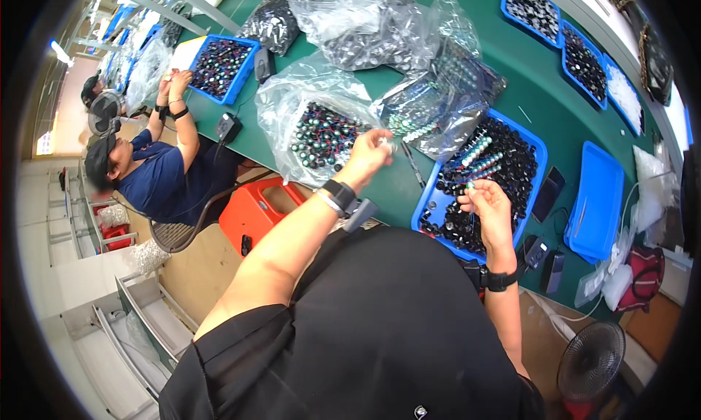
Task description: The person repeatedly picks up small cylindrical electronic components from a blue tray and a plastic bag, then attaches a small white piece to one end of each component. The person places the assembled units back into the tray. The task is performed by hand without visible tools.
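Note:
My left hand (369,155) is closed in a pinch on a small whitish, shiny thing whose kind I cannot make out. It is over the table at the right edge of an open clear bag (272,102) holding many round parts (321,134) with red and dark wires. My right hand (489,204) pinches a small greenish part (470,188) above the near right of a blue tray (539,153). Many black caps (511,139) fill that tray, and strips of round green-and-silver parts (476,151) lie on top of them. A black pen (413,164) is between the hands.
Filled plastic bags (358,25) lie at the back. Blue trays of small parts (531,12) line the far right; stacked blue trays (595,193) and a phone (548,193) are nearer. A co-worker (164,168) sits left, hands at another tray (252,49). A red stool (255,212) stands below.

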Tool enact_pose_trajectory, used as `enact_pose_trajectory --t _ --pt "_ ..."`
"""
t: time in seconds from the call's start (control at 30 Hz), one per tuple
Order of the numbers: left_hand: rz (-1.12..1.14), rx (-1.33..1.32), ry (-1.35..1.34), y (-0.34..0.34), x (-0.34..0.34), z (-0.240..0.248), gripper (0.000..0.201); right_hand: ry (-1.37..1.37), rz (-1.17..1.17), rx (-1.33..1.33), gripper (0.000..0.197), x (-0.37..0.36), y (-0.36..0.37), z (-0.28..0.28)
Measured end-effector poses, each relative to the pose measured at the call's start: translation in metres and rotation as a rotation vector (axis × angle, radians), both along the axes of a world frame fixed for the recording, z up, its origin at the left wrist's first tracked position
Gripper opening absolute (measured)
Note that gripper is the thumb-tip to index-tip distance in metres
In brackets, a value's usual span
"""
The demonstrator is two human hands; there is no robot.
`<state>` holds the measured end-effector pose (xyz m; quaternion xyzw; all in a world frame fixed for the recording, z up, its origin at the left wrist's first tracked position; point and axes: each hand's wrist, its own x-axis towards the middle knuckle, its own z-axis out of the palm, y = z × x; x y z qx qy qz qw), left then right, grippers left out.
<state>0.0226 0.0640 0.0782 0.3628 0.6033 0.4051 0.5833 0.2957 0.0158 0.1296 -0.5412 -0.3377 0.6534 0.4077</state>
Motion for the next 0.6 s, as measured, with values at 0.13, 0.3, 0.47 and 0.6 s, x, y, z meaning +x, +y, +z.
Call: enact_pose_trajectory --t 0.13,0.3,0.47,0.6 --pt "-0.289 -0.164 0.109 -0.023 0.004 -0.043 0.025 0.066 0.073 0.005 0.012 -0.006 0.011 -0.033" --pt "-0.405 -0.203 0.371 -0.033 0.015 -0.07 0.021 -0.419 0.295 0.254 0.015 -0.048 0.027 -0.055" --pt "-0.4 0.11 0.686 -0.049 0.023 -0.066 0.019 -1.154 0.574 0.461 0.021 -0.1 0.049 -0.077" --pt "-0.294 -0.036 0.516 -0.055 0.015 -0.077 0.015 -1.227 0.654 0.511 0.025 -0.113 0.057 -0.111"
